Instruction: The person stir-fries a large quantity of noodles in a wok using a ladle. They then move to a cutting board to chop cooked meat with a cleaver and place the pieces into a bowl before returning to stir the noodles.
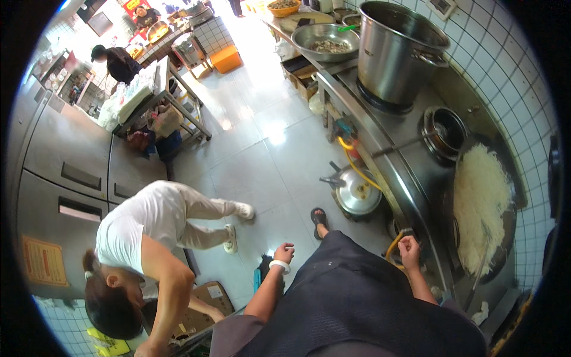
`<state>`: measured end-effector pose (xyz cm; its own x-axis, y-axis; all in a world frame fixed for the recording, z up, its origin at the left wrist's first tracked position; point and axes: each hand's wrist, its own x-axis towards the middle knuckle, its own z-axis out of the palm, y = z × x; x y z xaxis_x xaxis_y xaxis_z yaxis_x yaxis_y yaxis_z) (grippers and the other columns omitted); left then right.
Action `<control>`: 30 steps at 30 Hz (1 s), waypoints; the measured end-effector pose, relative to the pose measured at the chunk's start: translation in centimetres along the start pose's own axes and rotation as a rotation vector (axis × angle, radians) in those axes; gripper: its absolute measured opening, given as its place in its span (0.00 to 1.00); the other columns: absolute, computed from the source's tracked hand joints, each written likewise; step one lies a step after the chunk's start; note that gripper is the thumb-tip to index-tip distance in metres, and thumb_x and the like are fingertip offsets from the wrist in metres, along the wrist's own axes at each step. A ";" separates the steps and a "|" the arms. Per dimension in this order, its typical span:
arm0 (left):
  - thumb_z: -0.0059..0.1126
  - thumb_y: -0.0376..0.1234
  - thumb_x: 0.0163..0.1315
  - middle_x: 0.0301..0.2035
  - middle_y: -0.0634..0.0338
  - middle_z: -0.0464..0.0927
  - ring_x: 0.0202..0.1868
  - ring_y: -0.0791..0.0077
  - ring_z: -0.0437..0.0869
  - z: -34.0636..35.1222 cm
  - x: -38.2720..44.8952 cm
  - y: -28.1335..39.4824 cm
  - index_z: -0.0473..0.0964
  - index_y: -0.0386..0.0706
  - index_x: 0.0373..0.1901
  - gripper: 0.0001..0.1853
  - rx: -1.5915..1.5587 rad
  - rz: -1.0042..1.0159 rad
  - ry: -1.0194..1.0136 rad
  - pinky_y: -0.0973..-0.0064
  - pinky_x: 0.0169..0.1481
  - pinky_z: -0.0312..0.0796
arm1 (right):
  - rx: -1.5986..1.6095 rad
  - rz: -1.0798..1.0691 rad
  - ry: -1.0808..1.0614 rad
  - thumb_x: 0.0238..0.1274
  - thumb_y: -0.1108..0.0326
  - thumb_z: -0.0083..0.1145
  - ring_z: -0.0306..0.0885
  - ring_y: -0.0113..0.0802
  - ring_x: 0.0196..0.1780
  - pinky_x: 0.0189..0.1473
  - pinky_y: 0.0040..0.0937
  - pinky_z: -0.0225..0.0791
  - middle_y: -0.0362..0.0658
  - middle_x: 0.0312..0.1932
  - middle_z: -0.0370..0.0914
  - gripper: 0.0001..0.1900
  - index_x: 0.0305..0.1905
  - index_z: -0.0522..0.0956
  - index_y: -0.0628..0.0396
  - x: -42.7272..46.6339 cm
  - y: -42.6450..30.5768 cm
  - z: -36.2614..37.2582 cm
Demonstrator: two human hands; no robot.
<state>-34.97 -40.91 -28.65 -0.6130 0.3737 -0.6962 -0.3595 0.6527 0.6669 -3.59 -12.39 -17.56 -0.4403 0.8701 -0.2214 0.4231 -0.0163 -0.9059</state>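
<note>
My left hand (284, 253), with a white bangle at the wrist, hangs beside the black apron (348, 294), fingers loosely bent and nothing seen in it. My right hand (409, 253) is at the front edge of the steel stove counter (412, 196), its fingers curled just below a fitting on a yellow hose (392, 247); whether it touches the fitting cannot be told. On the counter to the right, a large wok (450, 223) holds a heap of white noodles (482, 201) with a long-handled metal utensil (481, 267) in them.
A tall steel stockpot (392, 58) and a steel bowl (323, 49) stand farther along the counter. A lidded metal pot (359, 192) is on the floor. A co-worker in white (142, 223) bends at the left near a cardboard box (207, 308). Steel refrigerators (67, 147) line the left.
</note>
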 end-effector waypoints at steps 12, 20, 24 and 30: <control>0.47 0.28 0.54 0.26 0.56 0.74 0.26 0.70 0.78 -11.2 6.9 2.0 0.69 0.41 0.41 0.12 -0.481 -0.381 0.294 0.78 0.26 0.70 | -0.368 -0.145 -0.451 0.46 0.68 0.57 0.72 0.30 0.23 0.27 0.27 0.64 0.44 0.18 0.72 0.07 0.28 0.72 0.59 23.8 -15.4 16.3; 0.47 0.31 0.54 0.19 0.58 0.71 0.18 0.71 0.73 -13.7 10.4 -2.6 0.70 0.41 0.33 0.06 -0.383 -0.545 0.299 0.74 0.19 0.64 | -0.434 -0.249 -0.662 0.48 0.66 0.55 0.73 0.34 0.24 0.28 0.29 0.65 0.44 0.20 0.73 0.07 0.29 0.73 0.58 33.0 -24.6 25.8; 0.46 0.30 0.55 0.17 0.59 0.68 0.16 0.71 0.70 -17.8 19.6 3.2 0.68 0.41 0.31 0.04 -0.418 -0.474 0.200 0.74 0.17 0.62 | -0.554 -0.296 -0.554 0.47 0.65 0.56 0.74 0.38 0.26 0.29 0.32 0.66 0.45 0.22 0.74 0.08 0.29 0.73 0.57 35.4 -27.9 26.8; 0.44 0.28 0.55 0.19 0.56 0.69 0.18 0.68 0.71 -25.6 36.7 20.4 0.66 0.37 0.32 0.05 -0.391 -0.218 0.150 0.73 0.18 0.64 | -0.554 -0.251 -0.393 0.47 0.65 0.55 0.74 0.42 0.28 0.31 0.36 0.66 0.47 0.21 0.73 0.08 0.29 0.72 0.58 39.5 -31.2 28.1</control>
<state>-82.82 -30.69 -33.79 -0.5784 0.1378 -0.8040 -0.7113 0.3973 0.5798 -56.44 8.67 -8.23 -0.7853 0.5714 -0.2385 0.5650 0.5036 -0.6536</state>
